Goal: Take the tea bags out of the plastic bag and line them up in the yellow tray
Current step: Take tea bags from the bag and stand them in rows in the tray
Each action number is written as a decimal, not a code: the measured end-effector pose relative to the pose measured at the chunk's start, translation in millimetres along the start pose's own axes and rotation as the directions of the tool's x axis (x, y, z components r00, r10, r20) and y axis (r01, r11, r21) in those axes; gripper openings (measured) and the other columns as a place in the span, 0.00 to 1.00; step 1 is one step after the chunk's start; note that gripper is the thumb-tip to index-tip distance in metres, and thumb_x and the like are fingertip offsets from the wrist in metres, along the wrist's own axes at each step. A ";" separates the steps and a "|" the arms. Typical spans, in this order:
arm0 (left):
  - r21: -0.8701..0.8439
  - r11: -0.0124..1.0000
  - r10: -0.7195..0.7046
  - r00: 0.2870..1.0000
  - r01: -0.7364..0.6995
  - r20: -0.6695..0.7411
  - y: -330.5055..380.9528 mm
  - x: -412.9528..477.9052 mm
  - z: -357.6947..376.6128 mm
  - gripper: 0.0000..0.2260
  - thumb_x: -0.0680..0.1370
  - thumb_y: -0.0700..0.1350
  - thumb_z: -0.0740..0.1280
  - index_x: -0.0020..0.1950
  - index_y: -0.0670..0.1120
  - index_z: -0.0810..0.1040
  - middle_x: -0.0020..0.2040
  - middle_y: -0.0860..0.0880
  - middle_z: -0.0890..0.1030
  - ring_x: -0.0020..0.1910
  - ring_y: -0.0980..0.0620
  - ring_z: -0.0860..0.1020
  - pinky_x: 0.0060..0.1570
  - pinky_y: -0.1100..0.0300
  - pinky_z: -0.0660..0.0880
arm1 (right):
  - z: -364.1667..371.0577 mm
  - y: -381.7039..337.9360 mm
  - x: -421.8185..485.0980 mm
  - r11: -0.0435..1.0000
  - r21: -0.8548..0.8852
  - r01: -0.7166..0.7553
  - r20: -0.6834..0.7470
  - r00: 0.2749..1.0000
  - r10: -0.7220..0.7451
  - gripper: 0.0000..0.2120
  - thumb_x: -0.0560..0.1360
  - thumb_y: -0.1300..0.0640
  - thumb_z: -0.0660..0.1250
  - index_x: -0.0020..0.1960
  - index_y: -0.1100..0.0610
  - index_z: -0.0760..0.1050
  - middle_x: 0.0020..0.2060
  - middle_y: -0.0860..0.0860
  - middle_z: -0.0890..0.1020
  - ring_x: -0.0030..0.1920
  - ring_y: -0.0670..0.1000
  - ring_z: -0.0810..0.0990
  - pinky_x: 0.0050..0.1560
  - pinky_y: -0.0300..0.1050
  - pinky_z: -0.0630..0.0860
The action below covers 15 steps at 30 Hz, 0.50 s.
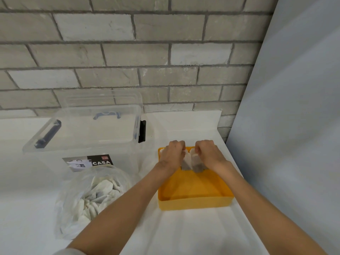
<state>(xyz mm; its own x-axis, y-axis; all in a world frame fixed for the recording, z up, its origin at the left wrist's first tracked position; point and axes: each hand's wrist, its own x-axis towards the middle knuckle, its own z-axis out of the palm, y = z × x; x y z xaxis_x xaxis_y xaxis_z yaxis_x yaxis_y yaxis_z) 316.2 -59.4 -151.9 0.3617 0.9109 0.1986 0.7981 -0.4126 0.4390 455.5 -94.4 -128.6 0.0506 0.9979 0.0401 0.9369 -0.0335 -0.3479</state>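
Yellow tray [195, 201] barely started; left hand [172, 156] and right hand [209, 153] each pinch tea bags [191, 161] at far end; plastic bag [88, 196] mostly full.

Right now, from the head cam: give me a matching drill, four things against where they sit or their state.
Things:
1. yellow tray
2. plastic bag
3. clear box
4. tea bags

Places or states:
A. back left, against the brick wall
B. pinched by the left hand and the right hand
C. near left, beside the tray
D. under both hands, near half bare

Pairs: 1-D, 2-C, 3-A, 4-B
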 end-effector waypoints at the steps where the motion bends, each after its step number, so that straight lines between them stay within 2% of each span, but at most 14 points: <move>1: -0.006 1.000 -0.002 1.000 0.002 0.002 0.9 -0.8 -4.0 0.08 0.80 0.42 0.62 0.57 0.43 0.77 0.53 0.44 0.79 0.49 0.47 0.77 0.47 0.55 0.77 | -3.1 0.3 0.0 1.000 -0.010 -0.006 -0.016 1.000 0.006 0.07 0.79 0.64 0.58 0.51 0.58 0.74 0.53 0.56 0.76 0.49 0.55 0.75 0.45 0.41 0.72; 5: -0.051 0.999 -0.002 1.000 0.002 -0.018 8.6 -7.8 -28.1 0.10 0.79 0.43 0.64 0.60 0.45 0.76 0.54 0.44 0.80 0.49 0.46 0.78 0.49 0.51 0.78 | -21.9 -5.4 -0.9 1.000 0.001 0.006 -0.069 0.998 -0.006 0.12 0.78 0.67 0.58 0.53 0.56 0.77 0.54 0.56 0.77 0.49 0.55 0.77 0.49 0.48 0.77; 9: -0.147 0.989 0.001 0.999 -0.006 -0.038 16.3 -24.8 -65.8 0.10 0.79 0.44 0.65 0.59 0.49 0.76 0.51 0.49 0.81 0.47 0.50 0.79 0.50 0.51 0.78 | -46.3 -27.5 -10.0 0.995 0.044 0.085 -0.115 0.990 -0.079 0.12 0.78 0.66 0.59 0.53 0.55 0.78 0.53 0.55 0.79 0.49 0.53 0.78 0.50 0.48 0.78; 12: -0.248 0.968 0.031 0.997 -0.046 -0.067 14.8 -48.7 -103.4 0.09 0.78 0.44 0.66 0.58 0.49 0.78 0.46 0.52 0.80 0.43 0.53 0.79 0.48 0.58 0.77 | -61.4 -57.6 -21.3 0.978 0.094 0.187 -0.126 0.977 -0.175 0.11 0.77 0.65 0.60 0.52 0.54 0.79 0.50 0.53 0.81 0.46 0.50 0.78 0.49 0.44 0.77; 15: -0.268 0.961 0.045 0.995 -0.068 -0.092 1.3 -80.0 -142.4 0.07 0.77 0.43 0.68 0.54 0.49 0.81 0.42 0.55 0.79 0.38 0.58 0.78 0.44 0.70 0.72 | -67.4 -98.7 -38.1 0.942 0.187 0.277 -0.123 0.958 -0.258 0.10 0.76 0.64 0.62 0.51 0.55 0.80 0.46 0.51 0.82 0.43 0.47 0.77 0.46 0.37 0.73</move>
<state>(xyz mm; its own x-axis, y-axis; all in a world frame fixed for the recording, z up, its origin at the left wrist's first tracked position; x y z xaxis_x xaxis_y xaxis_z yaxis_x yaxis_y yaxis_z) 219.7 -132.8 -42.4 0.3513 0.8877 0.2977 0.6133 -0.4584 0.6432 384.4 -132.9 -32.6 -0.1503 0.9581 0.2437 0.8324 0.2557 -0.4917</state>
